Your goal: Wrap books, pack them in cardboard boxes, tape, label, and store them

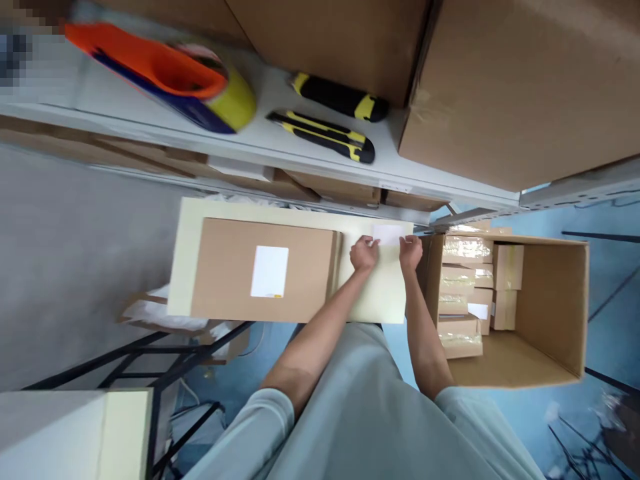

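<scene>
A small white paper label (388,235) lies at the right end of a pale yellow board (375,293) in front of me. My left hand (364,254) is closed, its fingertips pinched at the label's lower left corner. At the opposite edge, my right hand (411,253) pinches the label's right side. Left of my hands, a flat brown cardboard box (225,267) rests on the board. It bears a white rectangular label (269,271) with a small yellow mark at its lower corner.
An open carton (550,313) stands to the right, holding several small taped boxes (467,250). Above the board runs a grey shelf (270,147) with two utility knives (325,137), an orange-handled tape dispenser (160,73) and large cartons (525,87). Black metal framing (155,380) stands at lower left.
</scene>
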Available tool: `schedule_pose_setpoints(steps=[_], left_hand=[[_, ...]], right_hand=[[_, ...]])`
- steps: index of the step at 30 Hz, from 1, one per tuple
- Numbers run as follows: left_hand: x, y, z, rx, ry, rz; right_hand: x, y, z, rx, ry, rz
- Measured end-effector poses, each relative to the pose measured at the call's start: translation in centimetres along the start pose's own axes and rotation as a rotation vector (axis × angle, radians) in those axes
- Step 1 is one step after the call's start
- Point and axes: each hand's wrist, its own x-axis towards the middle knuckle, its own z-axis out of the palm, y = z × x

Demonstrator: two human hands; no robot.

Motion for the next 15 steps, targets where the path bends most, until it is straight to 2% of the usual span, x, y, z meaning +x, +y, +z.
schedule_pose_setpoints(steps=[7, 15], left_hand=[[0.7, -0.6, 0.7, -0.072, 0.082, 0.043], [0.7, -1.0, -0.6, -0.091, 0.091, 0.118]], right_hand=[[0.4, -0.5, -0.9, -0.035, -0.067, -0.013], [-1.2, -2.4, -2.9, -0.052, -0.074, -0.097]])
